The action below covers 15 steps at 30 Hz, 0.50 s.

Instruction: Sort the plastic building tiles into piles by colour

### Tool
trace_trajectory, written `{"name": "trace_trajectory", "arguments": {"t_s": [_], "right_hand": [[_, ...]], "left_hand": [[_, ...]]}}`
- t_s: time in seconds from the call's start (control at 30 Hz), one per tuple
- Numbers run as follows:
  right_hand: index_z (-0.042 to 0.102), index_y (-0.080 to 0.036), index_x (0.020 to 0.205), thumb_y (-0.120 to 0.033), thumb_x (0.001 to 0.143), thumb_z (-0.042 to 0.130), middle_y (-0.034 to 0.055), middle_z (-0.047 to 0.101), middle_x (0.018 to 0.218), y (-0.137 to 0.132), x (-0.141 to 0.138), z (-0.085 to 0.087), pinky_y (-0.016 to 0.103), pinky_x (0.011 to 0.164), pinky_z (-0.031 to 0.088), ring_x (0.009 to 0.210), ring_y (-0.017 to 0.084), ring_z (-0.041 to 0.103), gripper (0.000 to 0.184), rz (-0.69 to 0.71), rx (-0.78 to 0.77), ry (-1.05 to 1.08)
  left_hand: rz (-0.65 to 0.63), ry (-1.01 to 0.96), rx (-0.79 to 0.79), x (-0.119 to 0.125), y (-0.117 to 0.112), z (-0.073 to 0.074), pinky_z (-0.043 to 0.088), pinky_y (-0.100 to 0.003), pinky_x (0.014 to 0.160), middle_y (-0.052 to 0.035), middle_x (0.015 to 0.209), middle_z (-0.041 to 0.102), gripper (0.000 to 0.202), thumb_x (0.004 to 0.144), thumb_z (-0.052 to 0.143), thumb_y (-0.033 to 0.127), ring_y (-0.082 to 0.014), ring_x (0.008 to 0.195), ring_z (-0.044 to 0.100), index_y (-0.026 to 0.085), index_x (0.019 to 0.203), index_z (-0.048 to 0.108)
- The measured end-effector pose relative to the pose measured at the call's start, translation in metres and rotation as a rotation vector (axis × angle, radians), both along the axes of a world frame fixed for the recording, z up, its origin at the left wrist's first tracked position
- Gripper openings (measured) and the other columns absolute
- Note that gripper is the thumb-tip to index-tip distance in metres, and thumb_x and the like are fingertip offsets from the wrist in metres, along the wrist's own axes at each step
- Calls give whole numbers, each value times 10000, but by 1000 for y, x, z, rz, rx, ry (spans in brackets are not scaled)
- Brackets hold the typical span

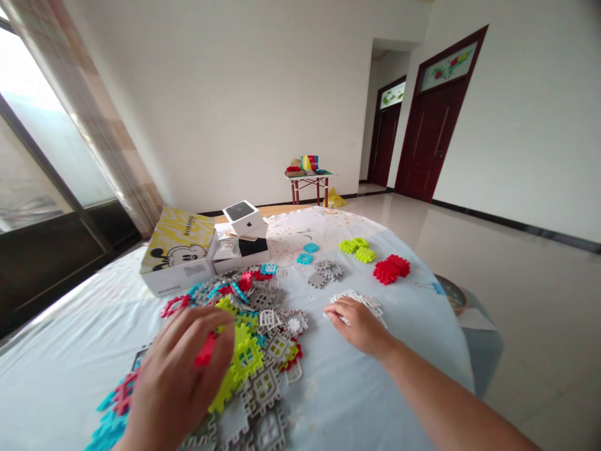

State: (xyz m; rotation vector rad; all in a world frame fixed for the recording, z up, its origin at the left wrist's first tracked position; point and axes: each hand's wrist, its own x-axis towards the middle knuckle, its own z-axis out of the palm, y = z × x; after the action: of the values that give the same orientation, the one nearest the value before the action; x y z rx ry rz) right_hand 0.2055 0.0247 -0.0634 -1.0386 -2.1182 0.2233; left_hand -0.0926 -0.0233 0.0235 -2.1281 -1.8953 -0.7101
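Observation:
My left hand (183, 376) hovers, slightly blurred, over a mixed heap of plastic interlocking building tiles, its fingers curved and thumb apart. A red tile (205, 351) shows in the gap between thumb and fingers; I cannot tell whether they touch it. Lime green tiles (246, 351) and grey window-frame tiles (263, 389) lie beside this hand. To the right, my right hand (359, 326) rests at a group of white lattice pieces (369, 302), fingers bent together on a white piece at the near left edge. That hand partly hides the group.
Sorted gear-shaped pieces lie beyond: grey (326, 273), blue (307, 254), lime (359, 248) and red (391, 269). A yellow-and-white cartoon box (181, 250) and a white phone box (243, 218) stand back left. A stool (451, 294) is beside the table's right edge.

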Motion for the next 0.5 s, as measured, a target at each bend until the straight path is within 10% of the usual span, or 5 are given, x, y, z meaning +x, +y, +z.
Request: {"name": "trace_trajectory", "arguments": {"t_s": [0.27,0.5], "right_hand": [[630,-205,924,-147,842,466,47,653,832,3,0,-5,306,778,448,829,178,574,192,-55,-27,-4],[630,-205,907,-139,832,483,37,655,828,8,2,-6,273,771,440,825,162,578,178,-79,-26,3]], "left_hand": [[125,96,-297,-52,52,-33,425,-400,861,-98,1048,631,468,795,331,505,-276,990,569,220,1040,611],[182,28,-172,-74,71,-63,430,-420,804,-44,922,682,321,716,447,509,-288,920,598,274,812,644]]}}
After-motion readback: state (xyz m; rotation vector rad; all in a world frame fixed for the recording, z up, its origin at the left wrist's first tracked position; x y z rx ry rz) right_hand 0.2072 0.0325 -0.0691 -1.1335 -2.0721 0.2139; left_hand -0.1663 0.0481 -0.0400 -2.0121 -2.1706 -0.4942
